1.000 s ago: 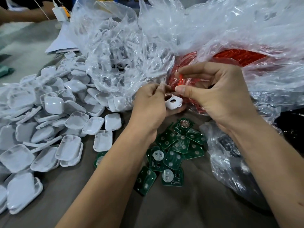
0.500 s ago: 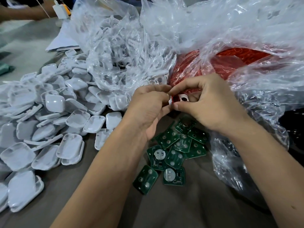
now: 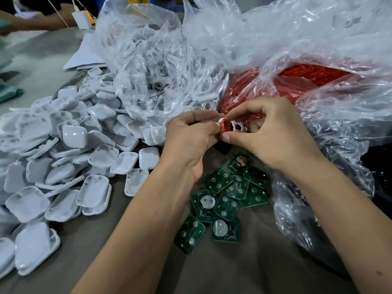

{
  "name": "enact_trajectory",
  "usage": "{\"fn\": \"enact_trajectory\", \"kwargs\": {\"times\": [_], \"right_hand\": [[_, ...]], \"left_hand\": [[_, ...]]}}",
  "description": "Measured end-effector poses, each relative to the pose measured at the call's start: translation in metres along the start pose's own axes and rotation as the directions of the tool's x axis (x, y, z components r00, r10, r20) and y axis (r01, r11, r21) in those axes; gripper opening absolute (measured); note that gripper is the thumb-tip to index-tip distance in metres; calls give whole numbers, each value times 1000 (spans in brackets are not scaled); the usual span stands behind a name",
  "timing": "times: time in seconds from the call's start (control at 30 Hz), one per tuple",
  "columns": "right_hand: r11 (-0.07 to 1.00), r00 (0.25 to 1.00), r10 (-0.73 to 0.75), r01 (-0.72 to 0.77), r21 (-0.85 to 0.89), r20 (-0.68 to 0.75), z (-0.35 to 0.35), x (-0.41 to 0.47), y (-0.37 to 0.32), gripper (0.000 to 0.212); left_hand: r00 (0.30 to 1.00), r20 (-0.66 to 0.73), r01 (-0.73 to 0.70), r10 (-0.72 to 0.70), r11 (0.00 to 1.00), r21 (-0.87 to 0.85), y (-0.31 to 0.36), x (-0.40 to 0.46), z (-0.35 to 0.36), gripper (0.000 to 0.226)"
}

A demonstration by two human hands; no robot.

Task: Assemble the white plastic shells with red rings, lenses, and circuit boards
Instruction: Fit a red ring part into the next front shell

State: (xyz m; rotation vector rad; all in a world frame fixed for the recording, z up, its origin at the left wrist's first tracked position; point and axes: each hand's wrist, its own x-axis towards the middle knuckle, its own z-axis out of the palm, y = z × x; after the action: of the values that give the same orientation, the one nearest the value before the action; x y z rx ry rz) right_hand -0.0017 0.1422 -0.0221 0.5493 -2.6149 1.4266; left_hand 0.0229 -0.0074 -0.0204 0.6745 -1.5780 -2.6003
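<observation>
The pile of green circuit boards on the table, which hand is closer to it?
It's close, but probably the left. The left hand hangs just above and left of the green circuit boards; the right hand is above them, further back by the red bag.

Grey table — cloth-covered (creased)

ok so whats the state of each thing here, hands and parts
left hand: pinching the white shell
right hand: pinching the red ring
red ring: at the shell, not clearly seated
white shell: held up, holes showing
circuit boards: loose on table
ring bag: open
</observation>
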Motion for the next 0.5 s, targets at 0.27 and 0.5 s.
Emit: {"fn": "enact_trajectory", "kwargs": {"times": [0.27, 0.5], "right_hand": [[999, 1000, 2, -2, 46, -18, 0, -3, -5, 14], [977, 999, 28, -23, 214, -19, -3, 0, 1, 13]], "left_hand": [[998, -17, -54, 54, 999, 5, 0, 4, -3, 25], [994, 25, -108, 105, 971, 213, 3, 5, -9, 29]]}}
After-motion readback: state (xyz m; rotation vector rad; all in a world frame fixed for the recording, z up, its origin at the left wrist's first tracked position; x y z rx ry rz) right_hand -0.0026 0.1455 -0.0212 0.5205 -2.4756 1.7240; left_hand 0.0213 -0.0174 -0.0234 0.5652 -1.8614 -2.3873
